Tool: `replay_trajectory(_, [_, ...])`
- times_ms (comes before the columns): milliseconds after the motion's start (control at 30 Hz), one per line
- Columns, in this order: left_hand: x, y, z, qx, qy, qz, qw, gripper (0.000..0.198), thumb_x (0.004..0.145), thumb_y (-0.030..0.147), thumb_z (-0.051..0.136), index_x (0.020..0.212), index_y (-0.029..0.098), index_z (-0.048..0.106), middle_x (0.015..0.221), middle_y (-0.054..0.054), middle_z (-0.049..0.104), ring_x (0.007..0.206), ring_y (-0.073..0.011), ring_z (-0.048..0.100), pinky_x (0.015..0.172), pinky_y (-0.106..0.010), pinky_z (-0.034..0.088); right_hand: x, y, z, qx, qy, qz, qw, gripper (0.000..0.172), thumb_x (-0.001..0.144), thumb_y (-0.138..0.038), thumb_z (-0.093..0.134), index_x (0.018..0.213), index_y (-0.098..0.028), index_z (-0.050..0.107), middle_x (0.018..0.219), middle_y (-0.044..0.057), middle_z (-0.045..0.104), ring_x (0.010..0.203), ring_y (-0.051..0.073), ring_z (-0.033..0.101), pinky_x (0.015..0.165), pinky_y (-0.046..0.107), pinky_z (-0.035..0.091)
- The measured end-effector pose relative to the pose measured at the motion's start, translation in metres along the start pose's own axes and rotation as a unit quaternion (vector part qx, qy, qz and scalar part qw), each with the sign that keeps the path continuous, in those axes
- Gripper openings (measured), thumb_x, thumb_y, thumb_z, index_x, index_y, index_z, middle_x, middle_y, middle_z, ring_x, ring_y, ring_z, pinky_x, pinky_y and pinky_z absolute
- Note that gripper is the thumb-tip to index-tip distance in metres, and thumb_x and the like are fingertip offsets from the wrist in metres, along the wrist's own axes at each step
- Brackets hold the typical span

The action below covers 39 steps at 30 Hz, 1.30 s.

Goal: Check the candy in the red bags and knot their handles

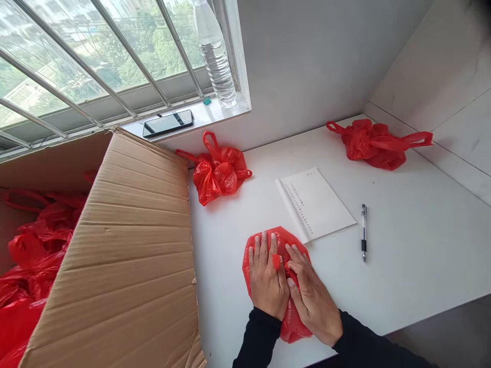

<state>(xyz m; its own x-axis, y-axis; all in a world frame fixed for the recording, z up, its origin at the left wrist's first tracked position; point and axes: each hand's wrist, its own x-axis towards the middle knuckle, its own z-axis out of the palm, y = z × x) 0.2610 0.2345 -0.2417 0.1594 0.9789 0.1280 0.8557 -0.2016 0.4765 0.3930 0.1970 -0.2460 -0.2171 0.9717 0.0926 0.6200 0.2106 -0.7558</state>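
Observation:
A red plastic bag (pixel 293 327) lies on the white table near its front edge, under both of my hands. My left hand (pixel 267 281) rests flat on its left part, fingers spread and pointing away from me. My right hand (pixel 310 296) lies on the bag's right side, its fingers slightly bent and apart. A small red tip of plastic (pixel 276 261) sticks up between the fingers of my left hand. The bag looks flattened, and its contents are hidden.
A cardboard box (pixel 141 255) with red bags (pixel 42 245) stands left. Knotted red bags lie at the table's back left (pixel 222 174) and back right (pixel 378 143). A notebook (pixel 326 204) and pen (pixel 364 232) lie right. The windowsill holds a phone (pixel 168 123) and bottle (pixel 217 61).

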Motion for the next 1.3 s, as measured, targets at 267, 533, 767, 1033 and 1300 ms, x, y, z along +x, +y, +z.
replay_trajectory(267, [-0.001,-0.004,0.001,0.02,0.0,0.006,1.0,0.059,0.101,0.015,0.034,0.159,0.024,0.024,0.166,0.001,0.026,0.155,-0.0197,0.014,0.127,-0.044,0.015,-0.002,0.006,0.007,-0.051,-0.005,-0.02,0.998,0.046,0.104,-0.023,0.037,0.149,-0.022,0.031,0.167,0.005,0.022,0.154,0.026,0.017,0.122,0.057,0.032])
replay_trajectory(533, [-0.003,-0.007,0.005,-0.002,0.007,-0.003,1.0,0.061,0.099,0.011,0.036,0.158,0.025,0.026,0.164,0.001,0.03,0.154,-0.0209,0.018,0.127,-0.048,0.018,-0.002,0.01,0.011,-0.092,-0.004,-0.039,0.995,0.052,0.104,-0.023,0.037,0.154,-0.021,0.024,0.167,0.007,0.023,0.153,0.027,0.021,0.119,0.06,0.037])
replay_trajectory(767, [-0.003,-0.001,-0.003,-0.068,0.016,-0.045,0.997,0.05,0.105,0.023,0.034,0.154,0.026,0.037,0.159,0.001,0.041,0.152,-0.0198,0.025,0.126,-0.048,0.02,-0.001,-0.001,0.0,0.0,-0.01,0.008,1.0,0.041,0.106,-0.03,0.035,0.147,-0.028,0.036,0.163,0.003,0.033,0.151,0.024,0.028,0.119,0.056,0.038])
replay_trajectory(1033, [0.015,-0.012,-0.04,-0.137,0.105,-0.162,0.972,0.052,0.107,0.04,0.022,0.145,0.02,0.051,0.148,-0.01,0.055,0.144,-0.0204,0.041,0.117,-0.042,0.037,-0.026,-0.008,-0.035,0.074,0.039,0.033,0.996,0.038,0.106,-0.031,0.035,0.143,-0.031,0.045,0.156,0.003,0.044,0.147,0.022,0.037,0.118,0.044,0.041])
replay_trajectory(1300, [0.006,-0.005,-0.076,-0.094,0.056,-0.245,0.963,0.055,0.1,0.055,0.028,0.128,0.022,0.063,0.13,-0.013,0.067,0.125,-0.031,0.058,0.103,-0.047,0.044,-0.033,-0.003,-0.036,0.083,0.02,0.016,0.996,0.034,0.104,-0.031,0.043,0.136,-0.031,0.052,0.134,0.006,0.062,0.11,0.018,0.069,0.092,0.026,0.059])
